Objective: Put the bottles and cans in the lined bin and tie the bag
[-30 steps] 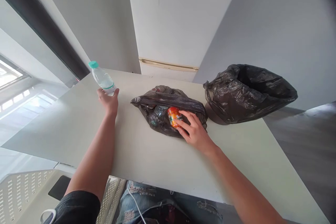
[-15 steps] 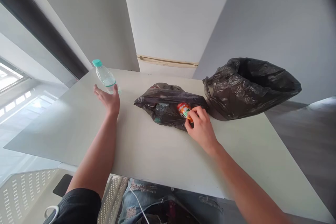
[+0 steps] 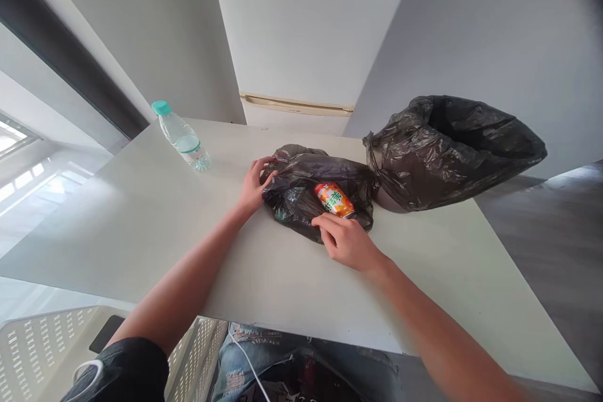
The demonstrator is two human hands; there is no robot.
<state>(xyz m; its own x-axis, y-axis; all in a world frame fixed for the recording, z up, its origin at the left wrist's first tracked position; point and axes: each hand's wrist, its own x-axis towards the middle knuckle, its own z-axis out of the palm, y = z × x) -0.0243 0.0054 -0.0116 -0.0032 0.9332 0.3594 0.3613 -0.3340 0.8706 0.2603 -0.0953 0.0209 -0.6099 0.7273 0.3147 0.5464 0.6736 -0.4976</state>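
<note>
A black plastic bag (image 3: 311,169) lies on the white table with its mouth facing me. An orange-red can (image 3: 334,200) rests in its opening, and something clear and greenish shows beside the can. My left hand (image 3: 257,185) grips the left end of the bag between thumb and fingers. Just below the can, my right hand (image 3: 346,240) pinches the bag's near edge. A clear bottle (image 3: 186,141) with a teal cap stands at the back left, touched by neither hand.
A second black bag (image 3: 452,157) stands wide open at the table's right, fitted over something round. Behind the table (image 3: 282,289) is a white fridge (image 3: 306,31). A perforated beige basket (image 3: 42,352) holding a dark flat object is at lower left.
My left hand has left the bottle and moved right onto the bag, whose left end is now bunched inward. My right hand has let go of the can and shifted down to the bag's edge.
</note>
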